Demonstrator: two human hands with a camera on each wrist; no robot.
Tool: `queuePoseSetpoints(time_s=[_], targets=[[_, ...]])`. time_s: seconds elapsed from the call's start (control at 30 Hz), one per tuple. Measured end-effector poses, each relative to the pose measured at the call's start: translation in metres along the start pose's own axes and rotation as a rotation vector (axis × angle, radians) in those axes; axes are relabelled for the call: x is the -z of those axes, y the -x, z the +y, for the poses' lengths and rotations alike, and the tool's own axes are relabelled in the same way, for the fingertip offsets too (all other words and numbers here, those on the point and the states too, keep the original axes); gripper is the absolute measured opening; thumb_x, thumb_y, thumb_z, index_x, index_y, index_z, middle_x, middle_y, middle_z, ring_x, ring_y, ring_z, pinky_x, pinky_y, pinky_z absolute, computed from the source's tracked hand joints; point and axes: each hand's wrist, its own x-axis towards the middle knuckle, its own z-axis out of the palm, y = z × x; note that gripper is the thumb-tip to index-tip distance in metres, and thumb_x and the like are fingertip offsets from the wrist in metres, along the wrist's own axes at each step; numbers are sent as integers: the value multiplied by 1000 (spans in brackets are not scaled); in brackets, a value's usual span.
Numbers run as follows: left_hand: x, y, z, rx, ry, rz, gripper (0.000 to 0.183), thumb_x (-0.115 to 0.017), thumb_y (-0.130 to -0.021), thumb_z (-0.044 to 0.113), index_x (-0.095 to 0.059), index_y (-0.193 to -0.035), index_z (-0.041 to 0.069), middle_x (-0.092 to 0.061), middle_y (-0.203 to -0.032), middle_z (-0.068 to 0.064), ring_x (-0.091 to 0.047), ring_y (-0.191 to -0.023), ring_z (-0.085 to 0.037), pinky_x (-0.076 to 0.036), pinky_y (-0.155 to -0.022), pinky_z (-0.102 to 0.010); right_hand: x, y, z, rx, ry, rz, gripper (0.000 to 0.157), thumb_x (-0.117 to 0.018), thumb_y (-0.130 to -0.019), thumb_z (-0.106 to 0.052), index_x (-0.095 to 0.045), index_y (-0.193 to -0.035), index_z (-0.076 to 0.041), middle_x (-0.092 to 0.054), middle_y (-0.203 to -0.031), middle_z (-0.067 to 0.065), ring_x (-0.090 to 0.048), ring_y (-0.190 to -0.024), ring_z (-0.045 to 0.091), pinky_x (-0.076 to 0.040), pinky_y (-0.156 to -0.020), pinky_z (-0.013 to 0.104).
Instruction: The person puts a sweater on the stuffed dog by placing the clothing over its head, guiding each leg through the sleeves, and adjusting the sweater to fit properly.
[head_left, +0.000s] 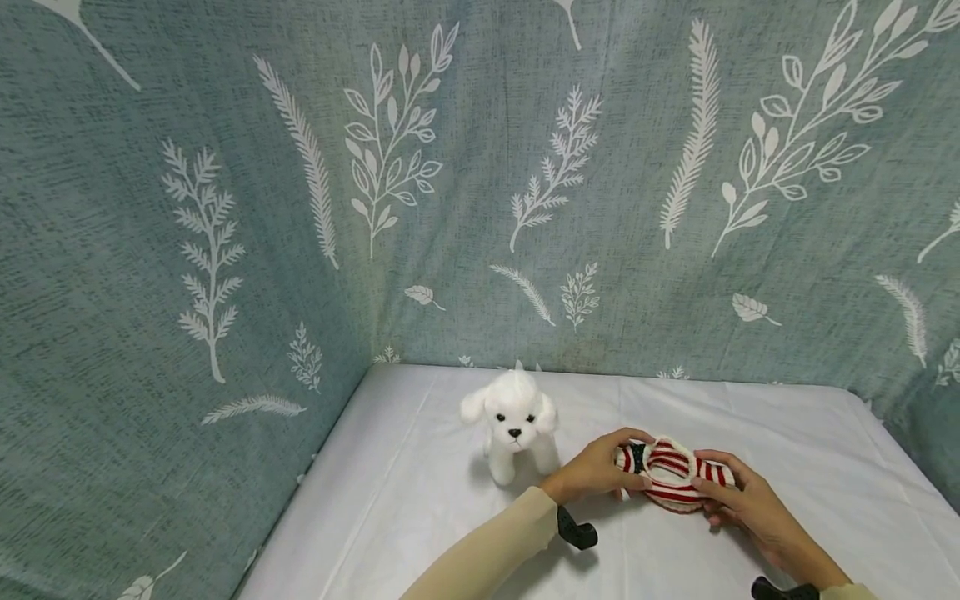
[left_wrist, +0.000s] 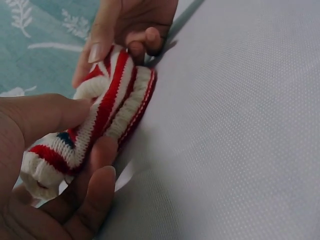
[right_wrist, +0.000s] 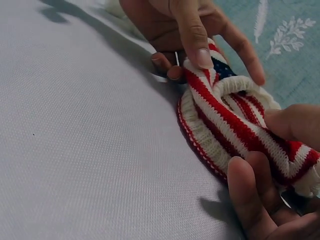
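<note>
A small knitted sweater (head_left: 678, 498) with red and white stripes and a dark blue patch is held between both hands above the white sheet. My left hand (head_left: 600, 467) grips its left side, thumb on top by the collar and fingers underneath. On the other side my right hand (head_left: 750, 504) pinches the striped fabric near the right sleeve in the same way. The cream ribbed collar (right_wrist: 240, 85) gapes as a round opening between the thumbs. Along the lower edge, the ribbed hem (left_wrist: 132, 107) faces the wearer. A white plush dog (head_left: 517, 417) stands upright left of my left hand.
A white sheet (head_left: 390, 517) covers the table. Blue-green cloth (head_left: 480, 167) with white leaf prints hangs behind the table and along its left side. Black wrist straps (head_left: 576, 530) sit on both forearms.
</note>
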Motion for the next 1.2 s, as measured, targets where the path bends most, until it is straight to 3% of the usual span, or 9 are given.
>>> queuePoseSetpoints(time_s=[0.33,0.93,1.2], targets=[[4,2,0,2,66,-2,57,-80,-89,4,-62,-136,30,-66,-106,4,-66,-63,-19,-56,-53,-33,1,1,3,47,-2,-34,71,-79,-93,-20,-38,-150,-8,-37,-144,25,-64,-91,23,-59,-75,41],[9,5,10,-44,13,-5,56,-83,-88,8,-62,-134,32,-56,-121,13,-58,-60,-17,-58,-56,-41,3,9,-4,78,43,-42,69,-77,-95,-21,-39,-151,-9,-26,-153,22,-60,-101,19,-59,-78,40],[13,7,16,-95,-20,-11,56,-83,-88,9,-62,-135,31,-59,-120,11,-60,-77,-7,-57,-58,-44,1,12,-11,129,69,-25,66,-77,-95,-18,-41,-149,-7,-42,-138,14,-61,-96,19,-58,-76,38]])
